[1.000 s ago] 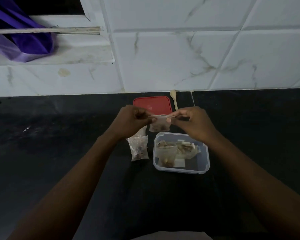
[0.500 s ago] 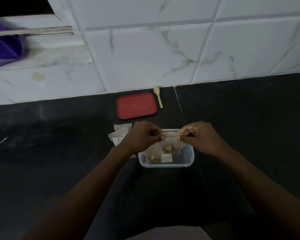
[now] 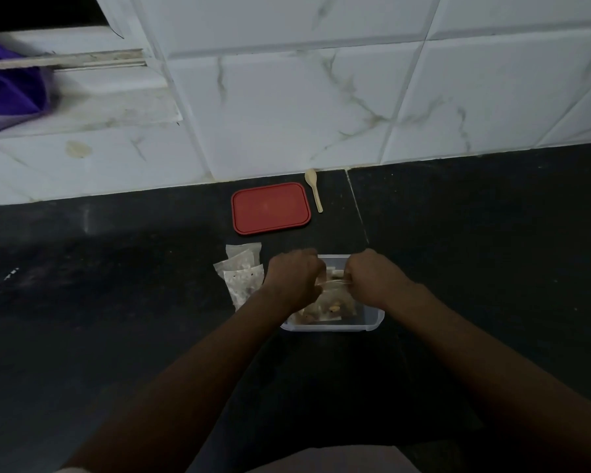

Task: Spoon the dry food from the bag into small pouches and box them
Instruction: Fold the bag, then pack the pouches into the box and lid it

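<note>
We logged a clear plastic box [image 3: 372,323], lid off, standing on the black table [image 3: 492,268] about midway between its back edge and its near edge. Inside it we saw small clear pouches lying flat, with brown bits and one yellowish piece showing through. How many pouches, we could not tell, as the hands covered much of the opening.

Over the box the left hand [image 3: 294,278] and the right hand [image 3: 376,283] held one small pouch [image 3: 335,295] between them. Each grip was pinching one end of the pouch's top edge, fingers curled under, with the edge stretched straight from hand to hand. The pouch's lower part hung into the box; whether it touched the pouches below, we could not tell. Its contents read as dark and brownish, blurred.

Just left of the box, on the table, lay a loose pile of further clear pouches [image 3: 241,274], overlapping, the nearest one holding speckled dry food. The left wrist covered the pile's right edge.

Toward the back edge of the table the red lid [image 3: 271,208] lay flat, apart from the box. Just right of it lay a pale spoon [image 3: 314,190], bowl toward the white tiled wall [image 3: 287,97], handle pointing toward us.

At the far left, on a ledge above the table, we noted a purple bag [image 3: 11,93].
</note>
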Available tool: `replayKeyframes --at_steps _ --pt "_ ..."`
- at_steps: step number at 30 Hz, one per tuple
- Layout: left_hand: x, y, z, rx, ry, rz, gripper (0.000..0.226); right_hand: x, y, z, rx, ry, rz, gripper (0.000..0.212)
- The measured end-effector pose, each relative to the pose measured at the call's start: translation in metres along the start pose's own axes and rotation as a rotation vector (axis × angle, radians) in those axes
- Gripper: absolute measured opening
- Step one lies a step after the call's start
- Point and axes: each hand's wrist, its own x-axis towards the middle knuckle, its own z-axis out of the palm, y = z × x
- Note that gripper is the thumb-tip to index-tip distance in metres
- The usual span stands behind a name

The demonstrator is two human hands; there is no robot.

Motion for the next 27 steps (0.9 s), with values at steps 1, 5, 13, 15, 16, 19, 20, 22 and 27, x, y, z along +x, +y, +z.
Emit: replayKeyframes --at_steps 1,5,13,15,16,19,20,22,27 --pt "0.000 -0.001 0.000 -0.024 0.002 -0.010 0.028 0.001 -0.002 -0.001 -0.006 -0.011 0.015 0.018" --pt "-0.007 -0.012 -0.001 -0.218 0.110 -0.066 0.029 -0.001 -0.007 -0.012 0.003 0.008 0.034 0.026" --pt "-0.042 -0.074 -0.015 -0.422 0.350 -0.329 0.009 0.022 -0.061 -0.024 0.411 0.331 -0.221 0.015" --pt "-0.046 -0.091 -0.014 -0.382 0.266 -0.401 0.014 0.037 -0.080 -0.020 0.330 0.328 -0.245 0.017" --pt "-0.047 -0.098 -0.012 -0.351 0.202 -0.435 0.018 0.043 -0.088 -0.018 0.268 0.324 -0.248 0.018" --pt "-0.049 -0.113 -0.003 -0.271 0.053 -0.508 0.029 0.060 -0.106 -0.006 0.116 0.294 -0.249 0.019" --pt "-0.050 -0.116 0.000 -0.241 0.030 -0.510 0.032 0.064 -0.111 -0.003 0.075 0.258 -0.243 0.020" --pt "-0.050 -0.118 0.005 -0.167 0.010 -0.491 0.036 0.070 -0.121 0.001 -0.010 0.140 -0.212 0.024" --pt "-0.051 -0.120 0.008 -0.047 0.020 -0.457 0.027 0.074 -0.135 0.009 -0.065 0.051 -0.165 0.018"
